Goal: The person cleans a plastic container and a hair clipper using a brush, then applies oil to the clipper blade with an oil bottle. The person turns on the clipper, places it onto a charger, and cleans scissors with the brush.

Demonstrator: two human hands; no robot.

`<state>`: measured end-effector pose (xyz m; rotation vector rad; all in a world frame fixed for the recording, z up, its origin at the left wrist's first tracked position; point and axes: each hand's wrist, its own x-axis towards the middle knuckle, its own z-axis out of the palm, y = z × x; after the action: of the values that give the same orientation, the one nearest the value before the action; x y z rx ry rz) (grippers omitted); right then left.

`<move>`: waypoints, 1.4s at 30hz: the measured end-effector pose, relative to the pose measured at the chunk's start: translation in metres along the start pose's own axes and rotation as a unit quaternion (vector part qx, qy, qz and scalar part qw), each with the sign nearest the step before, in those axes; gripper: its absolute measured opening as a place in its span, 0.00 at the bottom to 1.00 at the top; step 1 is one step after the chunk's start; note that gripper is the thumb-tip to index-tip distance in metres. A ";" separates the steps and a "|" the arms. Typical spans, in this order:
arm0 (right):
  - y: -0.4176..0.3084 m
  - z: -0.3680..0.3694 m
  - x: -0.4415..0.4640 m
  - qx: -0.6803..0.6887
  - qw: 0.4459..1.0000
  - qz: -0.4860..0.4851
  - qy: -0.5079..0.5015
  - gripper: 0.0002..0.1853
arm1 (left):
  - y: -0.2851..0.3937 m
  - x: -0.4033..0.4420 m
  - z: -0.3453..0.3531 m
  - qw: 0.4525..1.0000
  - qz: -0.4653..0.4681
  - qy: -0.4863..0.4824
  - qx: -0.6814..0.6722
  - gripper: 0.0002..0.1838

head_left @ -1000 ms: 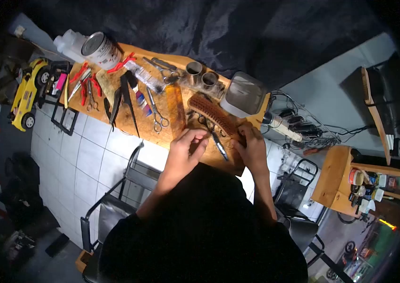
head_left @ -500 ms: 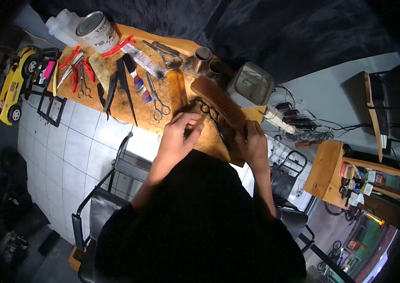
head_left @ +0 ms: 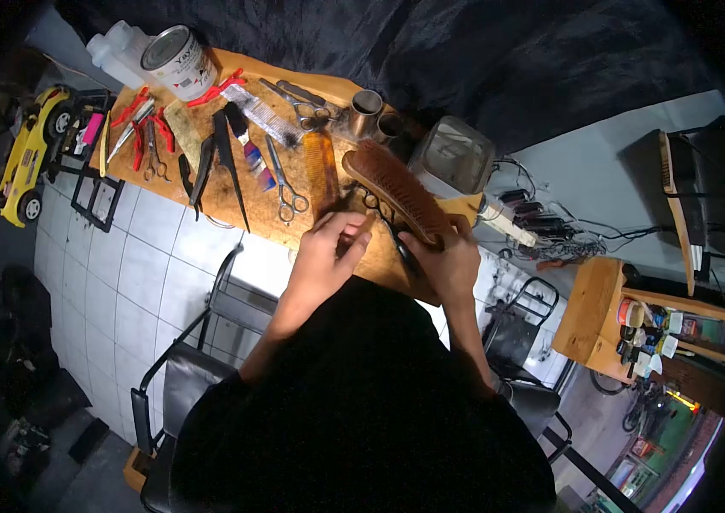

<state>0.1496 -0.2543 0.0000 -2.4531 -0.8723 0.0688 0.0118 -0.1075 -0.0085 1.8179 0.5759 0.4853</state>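
My right hand (head_left: 449, 261) grips the near end of a long curved brown brush (head_left: 396, 192), tilted over the right part of the wooden table (head_left: 272, 218). Under and beside the brush lie dark-handled scissors (head_left: 379, 209), partly hidden. My left hand (head_left: 328, 250) is at the table's front edge with fingers curled and thumb close to them; whether anything small is between them cannot be made out. Just beyond it lies an amber comb (head_left: 320, 167). Silver scissors (head_left: 284, 184) rest to the left of the comb.
Combs, red clips (head_left: 164, 128) and a brush with a colourful handle (head_left: 253, 154) cover the table's left part. At the back stand a large can (head_left: 178, 64), metal cups (head_left: 365, 111) and a clear-topped container (head_left: 455, 158). A black chair (head_left: 195, 376) stands front left.
The brush has been lifted and turned, showing its side and bristles differently. My right hand has wrapped further round its near end. My left hand has shifted slightly.
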 end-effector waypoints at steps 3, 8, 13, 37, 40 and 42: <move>-0.001 0.003 0.001 -0.001 1.000 0.010 0.003 0.27 | -0.003 -0.003 0.003 1.000 0.001 -0.001 -0.001 0.11; 0.013 0.009 0.001 -0.029 0.999 -0.026 -0.003 0.29 | -0.002 -0.004 0.001 1.000 0.000 0.002 0.017 0.11; 0.007 0.008 0.007 -0.063 0.997 0.005 -0.048 0.32 | -0.002 -0.003 0.003 1.000 0.012 0.012 0.013 0.11; -0.016 -0.028 0.025 0.032 0.986 -0.132 -0.092 0.27 | -0.009 0.006 0.026 0.942 -0.142 -0.072 -0.295 0.09; -0.030 -0.024 0.030 0.057 0.982 -0.158 -0.088 0.27 | -0.011 0.005 0.026 0.897 -0.224 -0.053 -0.377 0.10; -0.038 -0.022 0.032 0.062 0.980 -0.166 -0.088 0.26 | -0.017 0.004 0.029 0.859 -0.252 -0.013 -0.447 0.12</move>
<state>0.1582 -0.2205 0.0418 -2.1784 -1.3040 0.2167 0.0294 -0.1223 -0.0331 0.7403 0.6353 0.2839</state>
